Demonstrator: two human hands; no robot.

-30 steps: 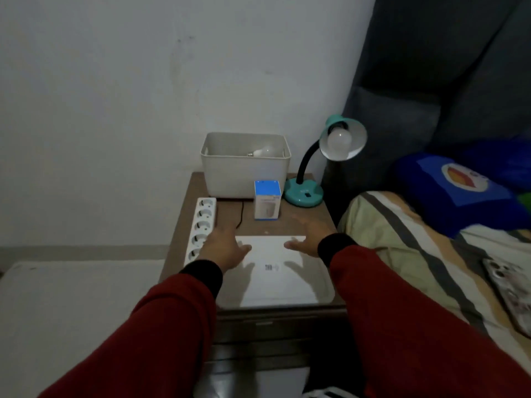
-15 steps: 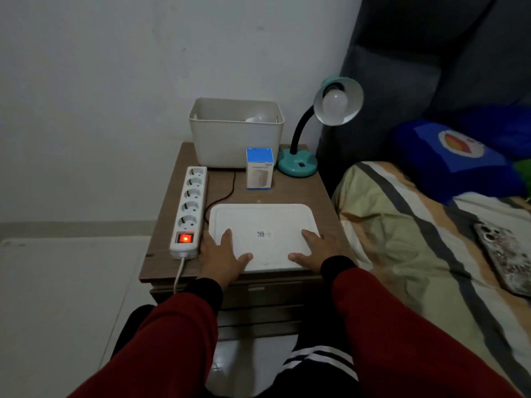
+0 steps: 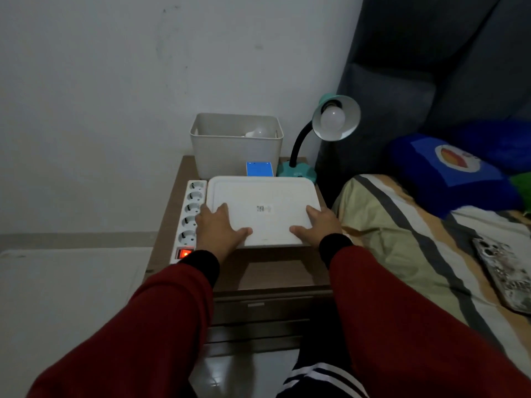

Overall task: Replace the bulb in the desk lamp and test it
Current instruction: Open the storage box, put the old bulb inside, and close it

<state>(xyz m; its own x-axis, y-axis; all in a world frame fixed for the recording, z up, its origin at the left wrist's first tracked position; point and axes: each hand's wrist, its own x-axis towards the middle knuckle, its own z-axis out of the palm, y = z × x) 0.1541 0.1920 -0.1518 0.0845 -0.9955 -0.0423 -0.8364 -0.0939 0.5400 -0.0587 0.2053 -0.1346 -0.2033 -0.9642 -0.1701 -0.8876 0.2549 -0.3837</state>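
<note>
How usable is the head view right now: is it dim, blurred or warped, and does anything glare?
Head view: dim and flat overall, the lamp bulb unlit; the only glow is the red switch on the power strip. The white lid, held by the left hand and right hand, casts a soft shadow on the nightstand. Wide-angle bending shows at the edges; no glare, slight softness.

Past the tray you hold, the lamp (image 3: 298, 170) stands to the right: teal base, black bent neck, shade tilted toward you with an unlit white bulb (image 3: 332, 119) screwed in. Straight beyond your grip, a blue box (image 3: 259, 169) stands upright; behind it, a loose bulb (image 3: 259, 132) lies in the bin.
</note>
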